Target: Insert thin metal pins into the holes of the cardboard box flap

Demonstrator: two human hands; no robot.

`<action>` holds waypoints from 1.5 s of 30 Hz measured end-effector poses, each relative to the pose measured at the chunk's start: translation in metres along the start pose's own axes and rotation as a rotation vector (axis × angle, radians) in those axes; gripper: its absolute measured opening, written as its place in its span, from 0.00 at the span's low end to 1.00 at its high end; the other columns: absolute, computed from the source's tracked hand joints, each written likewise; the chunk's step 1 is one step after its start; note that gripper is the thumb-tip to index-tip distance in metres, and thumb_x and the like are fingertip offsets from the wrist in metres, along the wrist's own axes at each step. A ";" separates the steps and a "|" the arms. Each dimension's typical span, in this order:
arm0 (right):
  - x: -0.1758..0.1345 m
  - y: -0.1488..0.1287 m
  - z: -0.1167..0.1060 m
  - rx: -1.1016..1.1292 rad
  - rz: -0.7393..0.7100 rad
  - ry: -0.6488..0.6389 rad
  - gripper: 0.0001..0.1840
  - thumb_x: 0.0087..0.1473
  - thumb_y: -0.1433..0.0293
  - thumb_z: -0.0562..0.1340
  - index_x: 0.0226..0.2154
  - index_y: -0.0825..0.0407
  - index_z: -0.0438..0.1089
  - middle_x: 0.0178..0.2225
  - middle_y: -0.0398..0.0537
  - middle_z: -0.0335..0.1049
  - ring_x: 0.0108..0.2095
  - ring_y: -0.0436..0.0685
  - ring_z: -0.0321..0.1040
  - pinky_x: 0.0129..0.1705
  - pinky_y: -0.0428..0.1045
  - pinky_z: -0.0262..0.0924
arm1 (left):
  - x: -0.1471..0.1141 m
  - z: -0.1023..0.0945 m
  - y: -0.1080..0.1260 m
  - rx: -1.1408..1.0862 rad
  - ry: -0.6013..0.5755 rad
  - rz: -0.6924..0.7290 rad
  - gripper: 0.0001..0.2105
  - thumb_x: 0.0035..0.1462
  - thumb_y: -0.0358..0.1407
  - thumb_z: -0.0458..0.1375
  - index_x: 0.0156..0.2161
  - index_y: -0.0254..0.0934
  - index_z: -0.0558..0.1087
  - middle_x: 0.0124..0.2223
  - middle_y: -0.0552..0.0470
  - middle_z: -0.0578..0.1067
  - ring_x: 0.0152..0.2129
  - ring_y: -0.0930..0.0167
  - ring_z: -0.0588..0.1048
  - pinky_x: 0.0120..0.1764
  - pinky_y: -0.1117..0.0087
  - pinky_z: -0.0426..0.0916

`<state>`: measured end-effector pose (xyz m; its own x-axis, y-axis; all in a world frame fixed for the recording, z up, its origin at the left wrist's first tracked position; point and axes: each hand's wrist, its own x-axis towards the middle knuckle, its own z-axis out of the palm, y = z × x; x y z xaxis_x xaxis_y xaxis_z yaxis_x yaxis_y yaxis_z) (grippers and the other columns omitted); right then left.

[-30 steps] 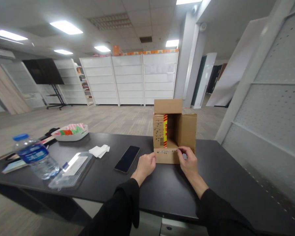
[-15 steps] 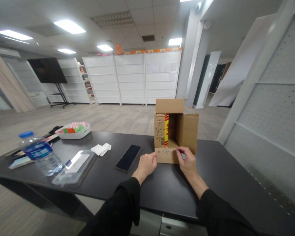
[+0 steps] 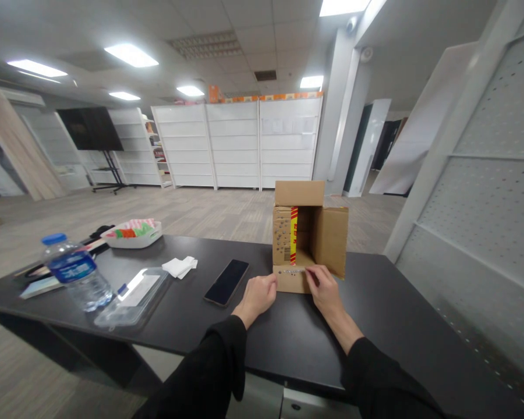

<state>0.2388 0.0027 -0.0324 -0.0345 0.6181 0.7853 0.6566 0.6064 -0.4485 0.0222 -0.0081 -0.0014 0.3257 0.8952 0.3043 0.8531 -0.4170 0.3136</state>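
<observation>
A cardboard box (image 3: 306,235) stands on its side, its opening facing me and its flaps spread. Several small dark dots mark its left flap (image 3: 282,233), next to a red and yellow tape strip. Along the lower flap (image 3: 291,284) runs a row of tiny shiny pieces, too small to name. My left hand (image 3: 258,297) is closed at that flap's left edge, thumb and finger gripping it. The fingers of my right hand (image 3: 325,291) are pinched together over the flap's right part, at the end of the row. Whatever they hold is too small to make out.
Left of my hands lie a phone (image 3: 227,283), a folded white tissue (image 3: 180,267) and a clear plastic case (image 3: 133,297). A water bottle (image 3: 76,273) and a white basket (image 3: 133,237) with colourful packets stand farther left. A perforated panel (image 3: 498,221) rises on the right.
My right hand has moved left along the lower flap, its fingers still pinched. My left hand stays at the flap's left edge. The camera view has shifted slightly.
</observation>
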 end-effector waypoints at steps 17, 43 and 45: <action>-0.002 0.004 0.003 -0.113 0.033 -0.097 0.10 0.61 0.70 0.53 0.37 0.51 0.70 0.35 0.52 0.68 0.38 0.59 0.65 0.43 0.55 0.62 | 0.000 -0.002 0.002 0.042 -0.048 -0.026 0.13 0.59 0.32 0.46 0.36 0.40 0.74 0.35 0.49 0.79 0.34 0.67 0.77 0.35 0.71 0.62; 0.001 -0.018 -0.002 -0.378 -0.088 -0.107 0.09 0.57 0.73 0.55 0.37 0.51 0.70 0.37 0.51 0.68 0.40 0.59 0.61 0.40 0.53 0.53 | 0.001 -0.005 0.005 0.035 -0.040 -0.034 0.13 0.61 0.32 0.45 0.36 0.41 0.72 0.37 0.50 0.79 0.35 0.67 0.77 0.35 0.71 0.62; 0.001 -0.018 -0.002 -0.381 -0.095 -0.118 0.09 0.57 0.73 0.54 0.37 0.51 0.70 0.37 0.51 0.68 0.40 0.59 0.61 0.40 0.53 0.53 | 0.001 -0.005 0.005 0.029 -0.045 -0.033 0.13 0.61 0.33 0.45 0.37 0.41 0.73 0.37 0.50 0.79 0.35 0.67 0.77 0.35 0.71 0.62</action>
<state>0.2288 -0.0084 -0.0227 -0.1802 0.6345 0.7516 0.8777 0.4487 -0.1683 0.0250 -0.0102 0.0052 0.3142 0.9149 0.2536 0.8750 -0.3827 0.2966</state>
